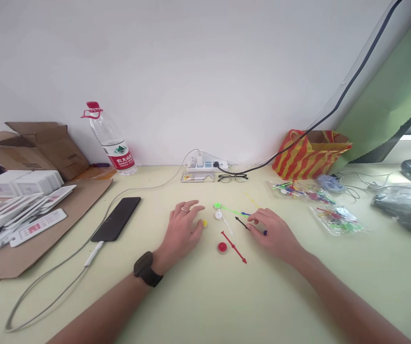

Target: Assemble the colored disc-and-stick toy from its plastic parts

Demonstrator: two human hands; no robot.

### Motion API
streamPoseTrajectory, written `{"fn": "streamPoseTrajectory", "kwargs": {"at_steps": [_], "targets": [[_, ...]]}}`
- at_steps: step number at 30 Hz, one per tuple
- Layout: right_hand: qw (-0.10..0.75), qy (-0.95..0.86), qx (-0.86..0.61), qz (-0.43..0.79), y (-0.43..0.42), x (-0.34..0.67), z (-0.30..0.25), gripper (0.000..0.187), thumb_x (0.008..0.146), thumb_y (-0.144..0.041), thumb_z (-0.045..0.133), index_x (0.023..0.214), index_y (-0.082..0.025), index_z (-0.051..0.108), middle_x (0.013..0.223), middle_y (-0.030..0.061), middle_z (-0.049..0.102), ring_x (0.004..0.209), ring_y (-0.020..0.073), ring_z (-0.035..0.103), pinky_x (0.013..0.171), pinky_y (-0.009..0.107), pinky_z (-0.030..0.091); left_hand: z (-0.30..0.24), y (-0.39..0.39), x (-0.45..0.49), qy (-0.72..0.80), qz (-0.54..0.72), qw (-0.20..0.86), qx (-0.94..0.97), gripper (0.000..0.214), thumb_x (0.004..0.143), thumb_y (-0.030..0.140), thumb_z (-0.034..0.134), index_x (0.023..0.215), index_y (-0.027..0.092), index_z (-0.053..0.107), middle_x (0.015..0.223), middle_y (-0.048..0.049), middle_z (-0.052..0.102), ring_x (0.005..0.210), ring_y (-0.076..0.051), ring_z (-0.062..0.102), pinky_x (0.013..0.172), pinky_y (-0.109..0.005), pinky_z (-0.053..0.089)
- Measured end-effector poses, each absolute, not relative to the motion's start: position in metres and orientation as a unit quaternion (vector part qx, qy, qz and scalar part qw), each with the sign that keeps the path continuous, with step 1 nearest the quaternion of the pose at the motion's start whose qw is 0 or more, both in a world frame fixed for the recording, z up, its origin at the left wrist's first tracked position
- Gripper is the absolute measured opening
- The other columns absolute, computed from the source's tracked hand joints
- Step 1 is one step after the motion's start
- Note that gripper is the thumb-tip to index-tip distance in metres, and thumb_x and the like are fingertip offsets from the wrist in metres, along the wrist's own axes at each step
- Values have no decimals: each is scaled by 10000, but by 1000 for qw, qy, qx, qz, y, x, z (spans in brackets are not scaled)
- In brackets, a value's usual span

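Observation:
My left hand rests on the table with its fingers apart, its thumb beside a small yellow disc. My right hand has its thumb and forefinger drawn together at the rear end of a black plastic arrow; that end is hidden by the fingers. A blue arrow reaches toward the same fingers, and a dark blue piece shows against the hand. Between the hands lie a green disc, a white disc with a white arrow, a red disc and a red arrow.
A black phone on a cable lies left. Behind are a water bottle, a power strip and glasses. Bags of coloured parts and a striped bag stand right. White tags lie on cardboard far left.

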State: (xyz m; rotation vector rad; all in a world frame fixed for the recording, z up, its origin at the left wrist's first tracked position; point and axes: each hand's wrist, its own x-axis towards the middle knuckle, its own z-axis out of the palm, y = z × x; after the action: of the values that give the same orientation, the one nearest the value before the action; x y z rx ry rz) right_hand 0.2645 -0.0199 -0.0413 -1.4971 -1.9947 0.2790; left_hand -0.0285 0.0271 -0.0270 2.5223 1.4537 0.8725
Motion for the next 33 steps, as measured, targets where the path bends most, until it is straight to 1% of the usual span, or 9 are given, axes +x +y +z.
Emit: {"fn": "streamPoseTrajectory", "kwargs": {"at_steps": [6,10,14,17,19,22,25,29,33], "targets": [[266,-776,-560,118,-17,266,-44,154,987,-207,536,916,-247,667,922,48,705,909,246,642,782,395,519,-38,39,-34,465,301,102,827,232,1009,151,463,1073,222,675,1106,-75,703,1035,-262,642,914,-451,542],[269,-773,-563,119,-18,263,-42,165,977,-184,525,871,-241,638,872,41,697,878,243,632,768,388,503,-19,11,-23,344,392,136,842,202,989,170,572,1166,234,645,1057,-71,703,996,-217,668,899,-375,550],[321,-747,-566,139,-21,262,-36,124,955,-201,558,877,-239,646,850,31,673,821,216,615,676,334,476,-11,-24,-7,160,287,235,915,220,948,176,640,1164,216,634,1022,-78,710,920,-188,687,836,-306,562],[351,-731,-559,173,-26,256,-28,96,942,-226,603,865,-238,658,780,7,639,684,175,541,588,303,426,-15,-32,0,94,231,191,949,43,937,206,657,975,227,659,868,-38,707,774,-174,667,699,-301,527],[356,-743,-534,191,-31,250,-22,99,944,-232,623,852,-236,659,745,-7,629,643,160,507,592,300,416,-14,-28,-1,101,227,151,957,71,918,277,700,955,227,664,839,-40,700,756,-192,649,703,-338,514],[348,-785,-457,231,-40,239,-17,108,956,-208,625,857,-231,664,773,-3,651,705,158,559,652,296,441,-9,-16,-8,154,263,133,943,232,889,399,748,1025,229,668,920,-59,712,798,-219,630,740,-377,515],[324,-823,-390,256,-48,227,-20,110,966,-181,623,883,-227,679,837,12,682,823,175,611,728,300,468,-9,-5,-15,268,324,132,898,118,973,266,630,1086,234,645,1015,-65,706,939,-232,636,858,-395,526],[287,-856,-363,229,-53,214,-27,146,994,-189,599,898,-227,702,896,30,691,871,188,605,755,308,472,-25,7,-17,378,302,99,870,298,998,134,516,1263,244,599,1237,-78,665,1138,-267,598,986,-461,515],[292,-858,-386,172,-48,219,-27,152,1022,-232,550,980,-227,695,916,40,684,859,191,610,766,318,477,-41,15,-19,391,283,133,866,332,1024,86,406,1241,239,605,1184,-73,662,1127,-252,594,979,-450,536]]}}
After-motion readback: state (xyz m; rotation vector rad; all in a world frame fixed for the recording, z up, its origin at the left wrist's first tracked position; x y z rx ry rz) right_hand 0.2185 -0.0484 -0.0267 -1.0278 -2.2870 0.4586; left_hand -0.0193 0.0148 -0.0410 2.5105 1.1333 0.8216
